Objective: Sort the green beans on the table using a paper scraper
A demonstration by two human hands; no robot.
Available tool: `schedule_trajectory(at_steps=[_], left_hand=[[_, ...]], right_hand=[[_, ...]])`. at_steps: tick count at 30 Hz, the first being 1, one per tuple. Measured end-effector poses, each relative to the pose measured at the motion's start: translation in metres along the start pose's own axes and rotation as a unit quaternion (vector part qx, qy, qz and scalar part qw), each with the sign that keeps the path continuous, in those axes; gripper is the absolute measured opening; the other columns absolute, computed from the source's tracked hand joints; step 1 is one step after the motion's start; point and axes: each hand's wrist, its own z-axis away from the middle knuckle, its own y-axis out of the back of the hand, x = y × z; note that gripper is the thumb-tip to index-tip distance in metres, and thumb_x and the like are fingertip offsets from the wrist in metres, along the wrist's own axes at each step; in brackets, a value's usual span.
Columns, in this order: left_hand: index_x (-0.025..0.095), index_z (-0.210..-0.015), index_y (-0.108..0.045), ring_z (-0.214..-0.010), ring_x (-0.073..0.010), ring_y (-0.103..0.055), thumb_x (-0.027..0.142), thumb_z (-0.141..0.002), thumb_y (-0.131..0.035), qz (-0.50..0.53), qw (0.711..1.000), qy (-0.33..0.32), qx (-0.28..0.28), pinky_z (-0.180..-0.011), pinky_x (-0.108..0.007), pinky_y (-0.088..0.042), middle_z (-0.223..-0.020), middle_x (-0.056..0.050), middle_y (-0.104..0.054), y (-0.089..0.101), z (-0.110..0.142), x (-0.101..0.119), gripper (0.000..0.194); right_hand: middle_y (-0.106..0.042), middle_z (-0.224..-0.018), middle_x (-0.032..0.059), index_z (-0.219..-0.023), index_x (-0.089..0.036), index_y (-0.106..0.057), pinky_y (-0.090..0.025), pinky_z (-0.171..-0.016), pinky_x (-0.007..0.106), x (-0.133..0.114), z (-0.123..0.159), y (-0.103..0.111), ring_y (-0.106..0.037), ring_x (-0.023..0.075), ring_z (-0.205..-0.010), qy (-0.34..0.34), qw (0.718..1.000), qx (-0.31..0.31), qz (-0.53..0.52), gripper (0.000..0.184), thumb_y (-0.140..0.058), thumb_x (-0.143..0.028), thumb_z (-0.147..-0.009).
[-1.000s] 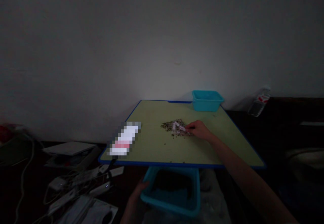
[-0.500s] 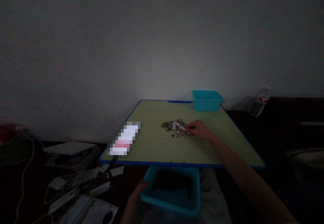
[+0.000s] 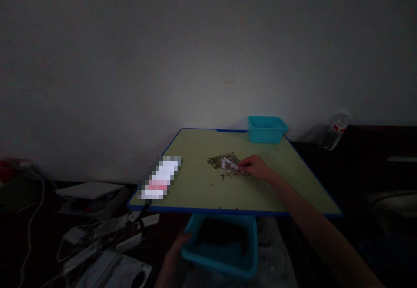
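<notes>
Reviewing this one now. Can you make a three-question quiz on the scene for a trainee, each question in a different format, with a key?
1. Fill in the blank: the far tub stands at the table's far ____ corner, as the camera sees it.

2. Multiple choice: what does the left hand touch?
A) the far tub
B) the near tub
C) the dark bits

3. True or false: the right hand is inside the far tub.

Key:
1. right
2. B
3. False; it is over the table, at the right end of the dark bits.
</notes>
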Motion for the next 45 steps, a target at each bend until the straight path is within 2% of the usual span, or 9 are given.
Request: schedule_trajectory(at_steps=[4, 10, 14, 18, 23, 32, 37, 41, 45], left_hand=[[0.026, -0.075, -0.079, -0.079, -0.0381, -0.076, 0.042, -0.070, -0.086, -0.012, 1.000, -0.007, 0.002, -0.074, -0.047, -0.057, -0.067, -0.004, -0.080, -0.003, 0.005, 0.004, 0.018], [0.025, -0.089, -0.083, -0.110, -0.0496, -0.076, 0.046, -0.073, -0.083, -0.014, 1.000, 0.004, -0.006, -0.090, -0.056, -0.058, -0.078, -0.010, -0.084, -0.015, 0.012, 0.007, 0.027], [0.024, -0.089, -0.082, -0.104, -0.0463, -0.078, 0.044, -0.071, -0.083, -0.014, 1.000, 0.004, -0.006, -0.088, -0.053, -0.059, -0.076, -0.009, -0.084, -0.019, 0.016, 0.009, 0.027], [0.021, -0.103, -0.082, -0.101, -0.0408, -0.079, 0.039, -0.072, -0.082, 0.006, 1.000, -0.005, -0.021, -0.094, -0.051, -0.058, -0.077, -0.008, -0.084, -0.026, 0.019, 0.013, 0.036], [0.024, -0.100, -0.082, -0.085, -0.0381, -0.078, 0.039, -0.071, -0.084, -0.003, 0.999, -0.014, -0.029, -0.083, -0.049, -0.059, -0.066, -0.005, -0.079, -0.030, 0.022, 0.014, 0.033], [0.024, -0.093, -0.081, -0.094, -0.0401, -0.078, 0.035, -0.067, -0.086, 0.012, 0.999, -0.003, -0.042, -0.086, -0.048, -0.059, -0.067, -0.006, -0.080, -0.030, 0.025, 0.019, 0.028], [0.025, -0.086, -0.081, -0.089, -0.0412, -0.080, 0.042, -0.069, -0.087, 0.005, 1.000, 0.005, -0.014, -0.075, -0.048, -0.060, -0.075, -0.008, -0.085, -0.022, 0.020, 0.014, 0.025], [0.025, -0.089, -0.083, -0.099, -0.0472, -0.078, 0.044, -0.069, -0.086, 0.002, 1.000, 0.008, -0.015, -0.084, -0.053, -0.058, -0.071, -0.008, -0.083, -0.018, 0.016, 0.011, 0.028], [0.025, -0.082, -0.081, -0.100, -0.0473, -0.078, 0.043, -0.070, -0.085, 0.000, 1.000, 0.008, -0.014, -0.088, -0.055, -0.058, -0.069, -0.008, -0.082, -0.018, 0.015, 0.010, 0.022]], right_hand=[[-0.083, -0.082, 0.0040, -0.103, -0.018, -0.090, -0.045, -0.069, 0.027, 0.000, 0.000, 0.000, -0.067, 0.0178, -0.071, 0.012, 1.000, -0.003, -0.012, 0.026, -0.070, -0.023, -0.087], [-0.085, -0.086, 0.0065, -0.106, -0.017, -0.090, -0.048, -0.069, 0.027, -0.004, 0.002, 0.003, -0.069, 0.0194, -0.073, -0.008, 1.000, -0.012, -0.023, 0.028, -0.071, -0.023, -0.087], [-0.085, -0.086, 0.0073, -0.106, -0.017, -0.090, -0.048, -0.070, 0.028, -0.001, 0.001, 0.004, -0.070, 0.0199, -0.073, -0.011, 1.000, -0.014, -0.019, 0.028, -0.072, -0.021, -0.085], [-0.084, -0.083, 0.0058, -0.101, -0.018, -0.091, -0.048, -0.071, 0.028, 0.003, -0.001, 0.003, -0.070, 0.0202, -0.073, -0.006, 1.000, -0.017, -0.010, 0.025, -0.072, -0.021, -0.084], [-0.084, -0.081, 0.0049, -0.103, -0.020, -0.091, -0.046, -0.068, 0.027, 0.003, 0.001, 0.003, -0.066, 0.0183, -0.069, -0.012, 1.000, -0.009, -0.017, 0.027, -0.071, -0.021, -0.084], [-0.083, -0.078, 0.0044, -0.100, -0.018, -0.091, -0.042, -0.063, 0.026, -0.002, 0.003, 0.007, -0.062, 0.0163, -0.065, -0.015, 0.999, -0.020, -0.028, 0.027, -0.071, -0.021, -0.082], [-0.083, -0.078, 0.0050, -0.099, -0.018, -0.091, -0.043, -0.064, 0.027, -0.002, 0.003, 0.009, -0.063, 0.0163, -0.064, -0.022, 0.999, -0.021, -0.041, 0.027, -0.072, -0.022, -0.080], [-0.081, -0.076, 0.0051, -0.099, -0.017, -0.091, -0.043, -0.064, 0.026, -0.001, 0.004, 0.016, -0.063, 0.0165, -0.065, -0.037, 0.999, 0.003, -0.029, 0.028, -0.071, -0.022, -0.081], [-0.078, -0.069, 0.0037, -0.094, -0.016, -0.091, -0.041, -0.062, 0.026, 0.000, 0.005, 0.022, -0.060, 0.0161, -0.062, -0.053, 0.999, 0.000, -0.002, 0.027, -0.069, -0.022, -0.081]])
